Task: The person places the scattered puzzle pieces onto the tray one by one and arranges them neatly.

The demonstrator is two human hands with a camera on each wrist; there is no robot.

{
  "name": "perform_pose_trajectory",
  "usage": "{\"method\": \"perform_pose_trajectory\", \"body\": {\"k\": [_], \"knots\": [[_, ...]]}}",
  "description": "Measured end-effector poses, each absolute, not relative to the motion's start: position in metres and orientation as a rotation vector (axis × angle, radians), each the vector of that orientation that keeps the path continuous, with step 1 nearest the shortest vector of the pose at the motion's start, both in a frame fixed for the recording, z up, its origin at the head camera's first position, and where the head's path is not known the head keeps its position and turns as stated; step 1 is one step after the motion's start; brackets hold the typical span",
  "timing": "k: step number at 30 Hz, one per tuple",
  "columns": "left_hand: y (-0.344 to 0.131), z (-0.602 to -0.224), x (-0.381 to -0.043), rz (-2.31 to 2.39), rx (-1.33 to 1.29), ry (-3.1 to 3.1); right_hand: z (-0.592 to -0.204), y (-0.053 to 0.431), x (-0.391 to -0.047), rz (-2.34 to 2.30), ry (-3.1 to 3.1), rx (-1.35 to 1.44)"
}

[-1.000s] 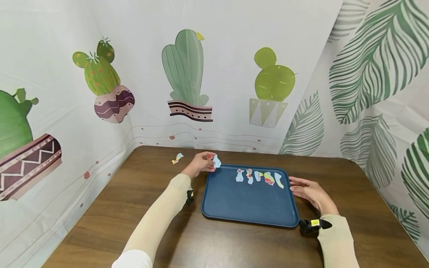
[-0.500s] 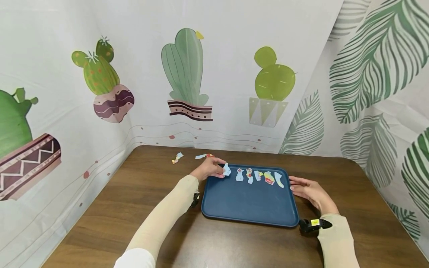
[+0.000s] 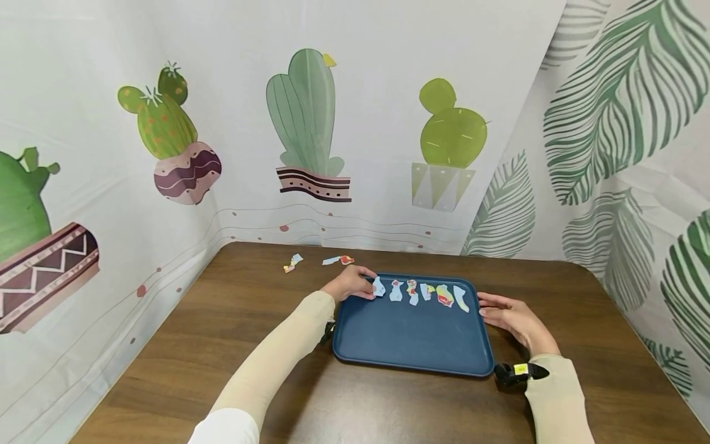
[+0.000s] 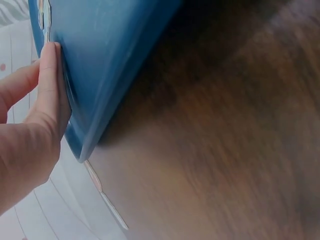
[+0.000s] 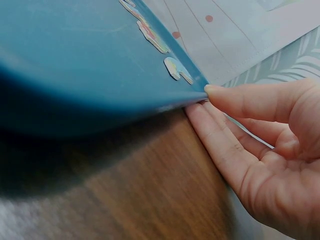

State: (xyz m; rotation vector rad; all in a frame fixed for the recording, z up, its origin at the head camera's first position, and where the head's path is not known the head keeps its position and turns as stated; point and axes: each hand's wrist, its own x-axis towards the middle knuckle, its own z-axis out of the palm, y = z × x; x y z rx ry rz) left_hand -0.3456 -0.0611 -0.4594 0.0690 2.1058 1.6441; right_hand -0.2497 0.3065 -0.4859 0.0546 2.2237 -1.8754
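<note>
On the left, a white backdrop (image 3: 238, 117) printed with potted cacti (image 3: 166, 126) is seen behind a wooden table (image 3: 222, 320). Near the table's far edge, a light-blue and yellow cut-out (image 3: 296, 259) is laid; farther right, a light-blue strip (image 3: 331, 261) is met by a red-and-yellow part (image 3: 347, 260), and whether these are joined cannot be told.

The left hand (image 3: 352, 283) is reached from a cream sleeve (image 3: 277, 357) over the upper left corner of a blue tray (image 3: 410, 345). A pale-blue cut-out (image 3: 379, 287) inside the tray's far side is touched by its fingertips; whether it is pinched cannot be told.

The row is continued rightward along the far rim by a light-blue, red-topped cut-out (image 3: 395, 291), a narrow red-and-blue cut-out (image 3: 413, 292), a light-blue and yellow cut-out (image 3: 426, 291), a broad yellow-and-red cut-out (image 3: 445, 296) and a curved pale cut-out (image 3: 461, 299), all set slightly apart or nearly touching.

At the right, the tray's edge near its far corner is gripped between thumb and fingers by the right hand (image 5: 265, 150). A black wrist device (image 3: 521, 374) is worn there, and leaves (image 3: 627, 105) are printed on the cloth behind.
</note>
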Motion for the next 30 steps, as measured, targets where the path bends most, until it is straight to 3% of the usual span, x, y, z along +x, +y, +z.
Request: {"method": "perform_pose_trajectory", "body": {"k": [30], "knots": [[-0.0637, -0.4543, -0.3451, 1.627, 0.101, 2.169, -0.4865, 0.3076, -0.2504, -1.918, 2.184, 0.013]]}}
